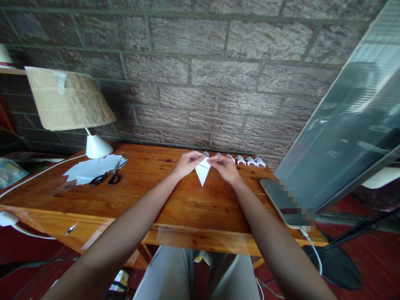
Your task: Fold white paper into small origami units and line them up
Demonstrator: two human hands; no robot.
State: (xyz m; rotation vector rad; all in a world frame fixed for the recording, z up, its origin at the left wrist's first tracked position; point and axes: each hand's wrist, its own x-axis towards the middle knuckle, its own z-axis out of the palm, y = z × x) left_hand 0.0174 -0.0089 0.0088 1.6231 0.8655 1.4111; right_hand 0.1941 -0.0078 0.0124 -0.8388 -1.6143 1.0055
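A white piece of folded paper (203, 171) is between my hands over the middle of the wooden desk, its long point facing me. My left hand (188, 162) pinches its upper left edge with thumb and fingers. On the other side, my right hand (225, 166) grips the upper right edge, fingertips close to those of the left. The fingers cover the top of the paper. Behind my hands a row of small folded paper pieces (251, 161) runs along the back of the desk, some of them partly hidden by my right hand.
On the left lie a stack of white paper sheets (89, 170) and black-handled scissors (106, 179), beside a lamp (73, 100) with a papered shade. A tablet (286, 204) with a white cable (312, 248) rests at the right edge. A brick wall (200, 75) stands behind the desk (190, 208).
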